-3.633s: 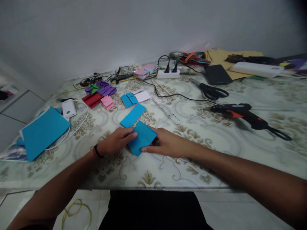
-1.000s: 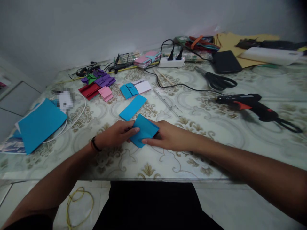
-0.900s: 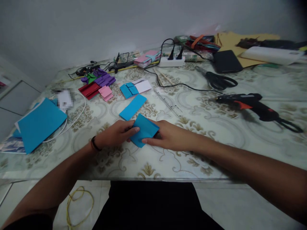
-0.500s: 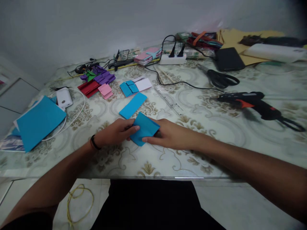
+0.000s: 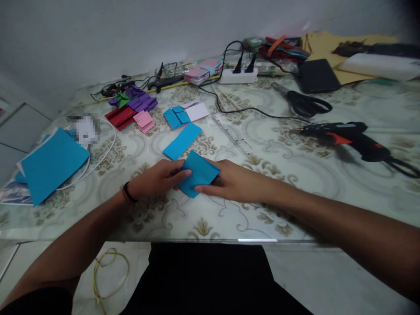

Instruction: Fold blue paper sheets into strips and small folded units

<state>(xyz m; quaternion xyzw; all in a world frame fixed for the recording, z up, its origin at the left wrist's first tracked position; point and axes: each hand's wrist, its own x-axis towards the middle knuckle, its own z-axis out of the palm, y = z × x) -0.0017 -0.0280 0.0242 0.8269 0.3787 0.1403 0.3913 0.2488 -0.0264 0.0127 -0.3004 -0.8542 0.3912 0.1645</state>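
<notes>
Between both hands, above the table's near half, is a folded piece of blue paper [image 5: 198,173]. My left hand [image 5: 164,176] pinches its left edge with the thumb on top. On its right side my right hand [image 5: 228,181] grips it, thumb along the lower edge and the other fingers hidden behind. Just beyond lies a blue paper strip [image 5: 182,141]. Further back is a folded blue paper piece [image 5: 177,117] beside a white paper piece [image 5: 198,112]. A clear ruler [image 5: 232,134] lies to the right of the strip.
Folded red paper [image 5: 120,118], pink paper [image 5: 143,121] and purple paper [image 5: 142,101] sit back left. Blue sheets [image 5: 55,166] lie at far left by a white cable. On the right are a glue gun [image 5: 348,138], scissors [image 5: 305,103] and a power strip [image 5: 238,77] with black cords.
The view has shifted very slightly. Both hands keep the same hold on the folded blue paper, and nothing on the table has visibly moved.
</notes>
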